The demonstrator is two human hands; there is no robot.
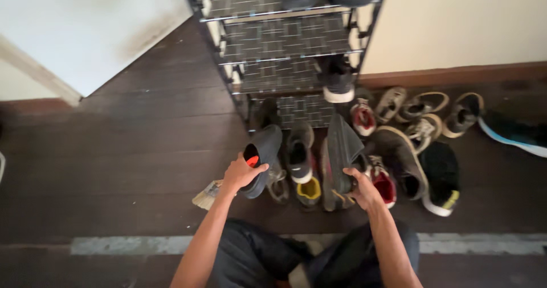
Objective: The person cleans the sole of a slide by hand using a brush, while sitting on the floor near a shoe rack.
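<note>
Person crouched, dark trousers (250, 254) at bottom of view, both forearms reaching fwd over dark wood floor (131, 151).

L hand (239, 174) grips a dark slip-on shoe (261, 157) w/ orange-red lining: fingers curled round its heel end, thumb on the near edge, shoe held tilted, opening facing up-left, toe pointing away. R hand (364, 190) grips a dark sneaker (339, 159) by the heel/sole end; fingers wrapped under, sneaker standing on edge w/ sole turned left, toe pointing away toward the rack. Both shoes held just above the pile, near each other but apart.

Btwn the hands on the floor: grey sneaker (299, 154), a yellow-lined shoe (309, 190) nearer. Just R of R hand: red-lined shoe (384, 182), brown shoe (401, 159), black shoe w/ white sole (441, 179). Small tan scrap (206, 195) left of L wrist.

Farther back: more loose shoes in a row along the skirting, then a metal shoe rack (285, 43) w/ patterned shelves; one dark shoe (337, 80) on a lower shelf. White wall behind.
</note>
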